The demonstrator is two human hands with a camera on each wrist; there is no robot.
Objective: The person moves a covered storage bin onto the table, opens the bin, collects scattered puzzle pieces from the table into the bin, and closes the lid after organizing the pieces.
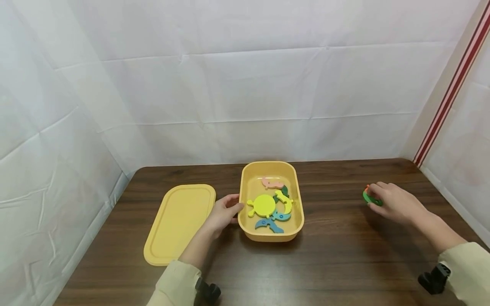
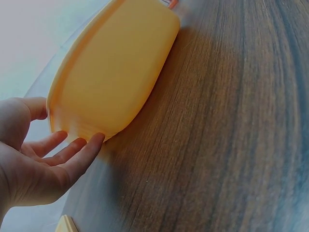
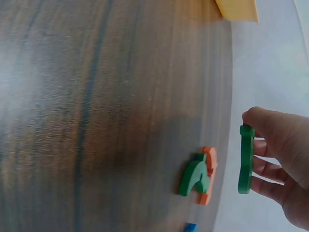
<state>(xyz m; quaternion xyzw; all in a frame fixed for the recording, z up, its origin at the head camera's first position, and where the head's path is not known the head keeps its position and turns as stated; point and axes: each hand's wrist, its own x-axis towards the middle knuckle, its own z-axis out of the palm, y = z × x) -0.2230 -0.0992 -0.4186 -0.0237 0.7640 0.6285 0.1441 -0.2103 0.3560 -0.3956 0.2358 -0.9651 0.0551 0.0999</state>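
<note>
A yellow box (image 1: 299, 212) stands mid-table with flat animal-shaped pieces inside: a lime turtle (image 1: 264, 206), a lime curved piece (image 1: 287, 205), a pink piece (image 1: 272, 184), blue pieces (image 1: 269, 224) and partly covered dark green ones. My left hand (image 1: 225, 212) rests against the box's left side; the left wrist view shows spread fingertips (image 2: 96, 140) touching its outer wall. Over the table's right side, my right hand (image 1: 396, 204) pinches a green piece (image 3: 246, 159) between thumb and fingers. Beneath it, a green arched piece (image 3: 194, 176) and an orange piece (image 3: 210, 162) lie together.
A yellow lid (image 1: 180, 225) lies flat on the dark wooden table (image 1: 329, 263), left of the box. Part of a blue piece (image 3: 190, 227) shows at the bottom of the right wrist view. White cloth (image 1: 249, 93) hangs behind the table and along both sides.
</note>
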